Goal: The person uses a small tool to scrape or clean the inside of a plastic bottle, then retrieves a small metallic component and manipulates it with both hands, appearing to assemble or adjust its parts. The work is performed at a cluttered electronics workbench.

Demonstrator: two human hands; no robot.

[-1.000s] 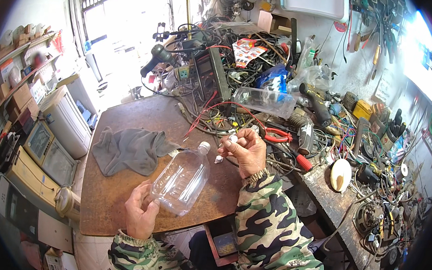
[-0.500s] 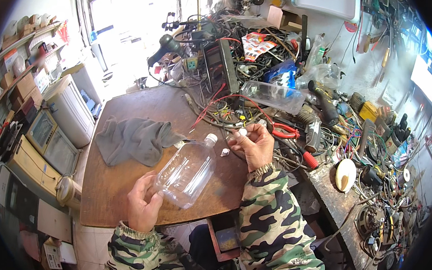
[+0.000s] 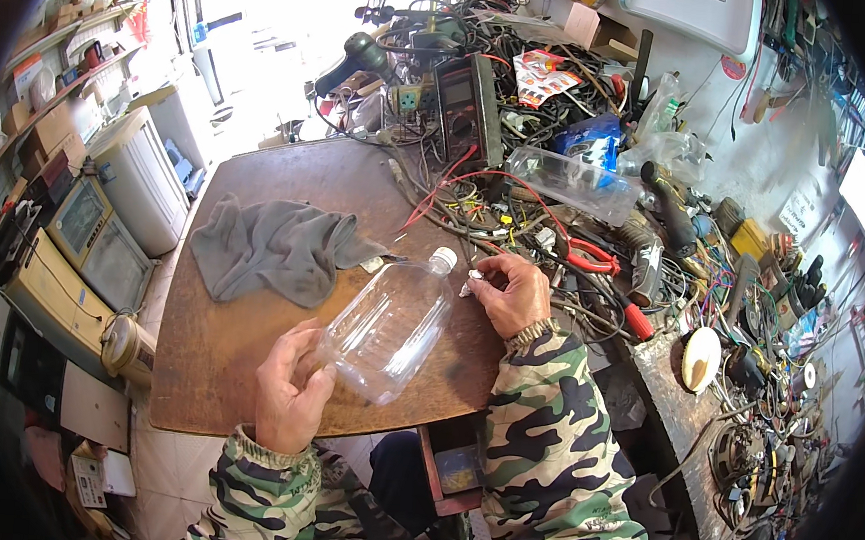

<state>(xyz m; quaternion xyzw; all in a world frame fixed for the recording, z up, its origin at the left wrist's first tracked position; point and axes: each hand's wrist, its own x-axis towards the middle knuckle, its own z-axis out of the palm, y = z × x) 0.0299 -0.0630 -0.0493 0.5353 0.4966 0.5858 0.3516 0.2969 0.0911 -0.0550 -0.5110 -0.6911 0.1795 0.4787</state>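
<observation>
A clear plastic bottle [image 3: 388, 327] with a white cap [image 3: 442, 260] lies tilted over the wooden table [image 3: 235, 367], its neck pointing away from me. My left hand [image 3: 294, 386] is closed at the bottle's base, thumb and fingers against its lower left corner. To the right of the neck, my right hand [image 3: 513, 294] is closed in a pinch, fingertips low over the tabletop. A small crumpled-looking white piece [image 3: 471, 282] shows at those fingertips; its kind is too small to make out. Beyond the bottle, at the left, lies a rumpled grey cloth [image 3: 278, 249].
Tangled wires, red-handled pliers [image 3: 592, 258], a multimeter [image 3: 459, 101] and a clear plastic tray [image 3: 574, 183] crowd the right side and back. An open drawer [image 3: 454, 467] juts out under the table's front edge. Old appliances [image 3: 138, 184] line the left.
My right hand has come down from holding a small white round thing raised, to the white piece on the table. The left hand stays at the bottle; the view has shifted slightly.
</observation>
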